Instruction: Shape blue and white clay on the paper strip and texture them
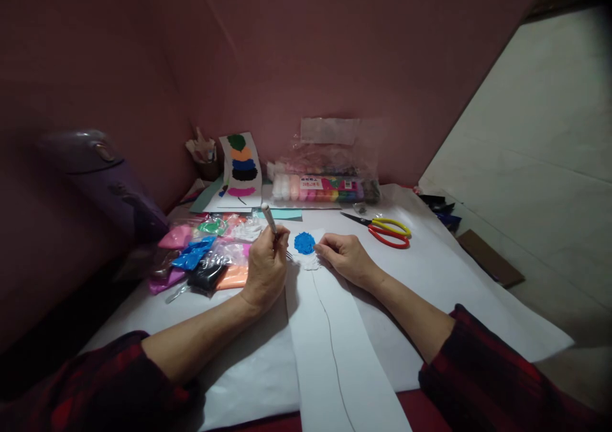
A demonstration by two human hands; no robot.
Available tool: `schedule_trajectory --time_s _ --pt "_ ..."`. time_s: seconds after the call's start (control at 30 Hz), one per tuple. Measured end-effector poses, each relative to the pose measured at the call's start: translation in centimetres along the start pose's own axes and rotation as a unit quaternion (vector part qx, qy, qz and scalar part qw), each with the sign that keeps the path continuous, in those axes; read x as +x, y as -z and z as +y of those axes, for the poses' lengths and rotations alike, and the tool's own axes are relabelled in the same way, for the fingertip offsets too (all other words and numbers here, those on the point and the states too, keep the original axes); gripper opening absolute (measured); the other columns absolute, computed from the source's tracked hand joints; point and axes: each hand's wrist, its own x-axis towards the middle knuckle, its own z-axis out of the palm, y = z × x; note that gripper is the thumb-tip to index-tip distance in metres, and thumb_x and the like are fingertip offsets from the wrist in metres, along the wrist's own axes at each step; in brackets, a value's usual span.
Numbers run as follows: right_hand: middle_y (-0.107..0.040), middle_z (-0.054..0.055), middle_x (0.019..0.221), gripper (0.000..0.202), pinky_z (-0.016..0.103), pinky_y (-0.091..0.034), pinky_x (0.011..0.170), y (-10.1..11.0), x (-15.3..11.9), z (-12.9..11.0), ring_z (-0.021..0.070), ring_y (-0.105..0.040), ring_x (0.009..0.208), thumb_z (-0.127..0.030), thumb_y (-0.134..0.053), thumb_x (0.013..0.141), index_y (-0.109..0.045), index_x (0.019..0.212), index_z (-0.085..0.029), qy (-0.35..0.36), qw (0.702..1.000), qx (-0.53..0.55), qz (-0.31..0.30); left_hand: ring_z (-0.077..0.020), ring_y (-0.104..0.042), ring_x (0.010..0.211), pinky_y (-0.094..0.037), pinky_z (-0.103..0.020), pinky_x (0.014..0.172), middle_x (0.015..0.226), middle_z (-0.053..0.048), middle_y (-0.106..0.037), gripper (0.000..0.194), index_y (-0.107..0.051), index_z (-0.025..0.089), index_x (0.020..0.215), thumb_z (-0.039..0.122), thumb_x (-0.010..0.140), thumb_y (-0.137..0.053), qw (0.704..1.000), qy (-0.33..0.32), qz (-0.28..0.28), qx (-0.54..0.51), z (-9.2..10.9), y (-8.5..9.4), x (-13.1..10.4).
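Observation:
My left hand (266,266) is closed around a small fork (268,215); its pale handle points up and its tines come down beside the clay. A round patch of blue clay (305,243) with a rough surface lies on a long strip of white paper (318,330). Just below the blue is a band of textured white clay (308,262), and a thin drawn line runs from it down the strip. My right hand (347,257) has thumb and forefinger pinched together at the right edge of the clay. Whatever is between those fingertips is hidden.
Bags of coloured clay (205,260) lie on the left, near a purple bottle (108,183). Scissors (382,228) with red and yellow handles rest at right. Behind are a painted card (241,171), a clay pack (315,188) and a cup of sticks (203,158).

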Motion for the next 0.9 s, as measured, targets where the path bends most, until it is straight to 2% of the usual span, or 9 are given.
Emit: schedule_trajectory --time_s 0.53,0.73,0.9 --pt "-0.061 -0.001 0.055 0.027 0.025 -0.04 0.058 0.0 0.02 0.1 0.0131 -0.053 0.055 -0.033 -0.056 0.086 -0.057 0.063 -0.02 -0.001 1.0 -0.004 -0.001 -0.0124 -0.051 0.064 -0.041 -0.025 0.064 0.068 0.002 -0.056 0.007 -0.056 0.019 0.083 0.02 0.087 -0.051 1.0 -0.004 -0.019 0.013 -0.08 -0.05 0.04" --pt "-0.062 -0.001 0.056 0.027 0.025 -0.041 0.059 0.0 0.01 0.11 0.0132 -0.053 0.055 -0.032 -0.056 0.087 -0.058 0.063 -0.02 0.0 1.0 -0.002 -0.003 -0.012 -0.05 0.065 -0.041 -0.025 0.064 0.072 0.001 -0.055 0.01 -0.056 0.019 0.084 0.023 0.09 -0.05 1.0 -0.029 0.01 0.001 0.0 0.0 0.04" --pt "-0.063 0.0 0.057 0.026 0.025 -0.041 0.059 0.0 0.03 0.1 0.0136 -0.055 0.056 -0.032 -0.056 0.087 -0.058 0.063 -0.02 0.0 1.0 -0.002 -0.002 -0.0129 -0.053 0.073 -0.044 -0.026 0.07 0.08 -0.001 -0.058 0.009 -0.056 0.019 0.087 0.025 0.092 -0.051 0.997 -0.075 0.025 -0.012 -0.03 -0.15 -0.11"
